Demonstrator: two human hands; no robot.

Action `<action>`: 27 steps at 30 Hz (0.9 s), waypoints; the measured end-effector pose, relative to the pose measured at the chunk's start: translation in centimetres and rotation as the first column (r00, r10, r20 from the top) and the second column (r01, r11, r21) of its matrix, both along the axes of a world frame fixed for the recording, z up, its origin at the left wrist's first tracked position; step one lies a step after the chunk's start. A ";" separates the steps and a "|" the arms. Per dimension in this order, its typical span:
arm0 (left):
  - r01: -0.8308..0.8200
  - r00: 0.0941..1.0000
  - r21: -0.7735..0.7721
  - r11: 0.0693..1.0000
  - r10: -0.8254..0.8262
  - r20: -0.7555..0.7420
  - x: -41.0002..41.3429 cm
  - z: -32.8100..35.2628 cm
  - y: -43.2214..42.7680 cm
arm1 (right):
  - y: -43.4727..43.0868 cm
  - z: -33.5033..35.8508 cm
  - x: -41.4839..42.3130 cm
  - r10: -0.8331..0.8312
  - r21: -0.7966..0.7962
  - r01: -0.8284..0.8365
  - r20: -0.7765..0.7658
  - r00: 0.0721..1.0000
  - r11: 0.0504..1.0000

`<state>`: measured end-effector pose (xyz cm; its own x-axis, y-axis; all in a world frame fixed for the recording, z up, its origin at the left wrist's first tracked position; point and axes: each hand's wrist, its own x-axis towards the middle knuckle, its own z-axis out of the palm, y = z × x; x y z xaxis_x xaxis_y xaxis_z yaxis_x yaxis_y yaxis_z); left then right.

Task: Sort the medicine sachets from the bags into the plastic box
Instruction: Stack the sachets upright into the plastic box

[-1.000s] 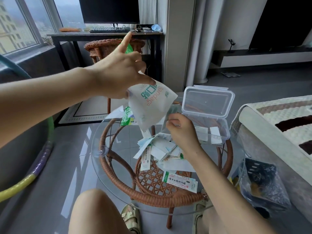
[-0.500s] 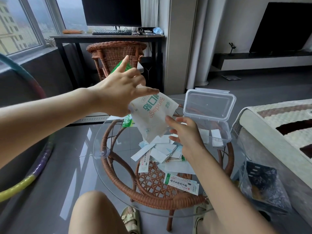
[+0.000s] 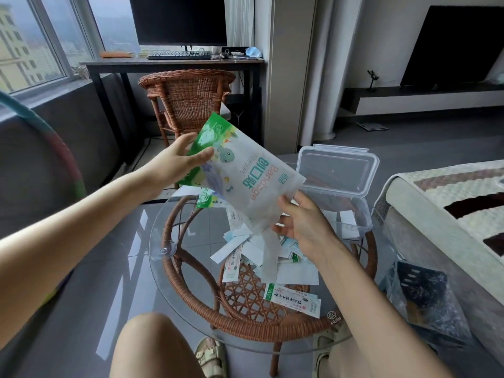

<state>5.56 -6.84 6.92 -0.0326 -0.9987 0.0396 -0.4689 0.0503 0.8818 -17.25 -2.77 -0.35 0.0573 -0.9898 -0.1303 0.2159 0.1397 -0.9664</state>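
Head view, the only one supplied. The left hand (image 3: 180, 162) holds the green end of a bandage bag (image 3: 245, 184), thumb on its printed face and fingers behind. The right hand (image 3: 302, 225) meets the bag's pale lower edge with its fingertips, otherwise loosely spread; whether it pinches the edge or only steadies it cannot be told. The bag hangs tilted above the far half of the glass table (image 3: 163, 271).

Change noted: a second ago the left hand held the bag upended, mouth down over the pile, while the right hand worked low among the sachets. Half a second ago the right hand was rising. Now the bag is turned broadside, printed face up, with both hands on it. Nothing is seen dropping from it.

Judgement: the tipping-out looks finished and the bag is probably being checked or made ready to set aside. Its contents cannot be seen.

The sachets (image 3: 261, 257) lie in a loose heap near the table's middle, with one long printed strip (image 3: 293, 300) apart toward the near edge. The plastic box (image 3: 351, 216) sits at the far right edge, lid up, holding only a few white sachets. A second green bag (image 3: 206, 197) lies at the far edge beneath the held one.

Sorting proper has scarcely begun; most sachets remain outside the box.
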 end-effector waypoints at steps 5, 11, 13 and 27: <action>-0.146 0.985 -0.129 0.981 0.157 0.078 -1.4 -1.2 -0.9 | 0.0 -0.8 -0.8 0.008 0.048 0.001 -0.178 0.984 0.999; 0.001 0.890 -0.458 0.889 0.208 0.407 -2.2 0.4 -0.6 | 0.1 -1.2 -1.0 -0.047 0.079 0.076 -0.324 0.945 0.994; 0.078 0.817 -0.577 0.813 0.280 0.505 -2.8 1.4 -0.2 | -0.3 -1.3 -0.6 -0.073 0.068 0.105 -0.364 0.928 0.992; 0.194 0.899 -0.131 0.972 -0.229 -0.372 -2.5 4.5 0.7 | -2.1 1.2 -0.9 -0.030 0.353 0.021 0.020 0.999 0.936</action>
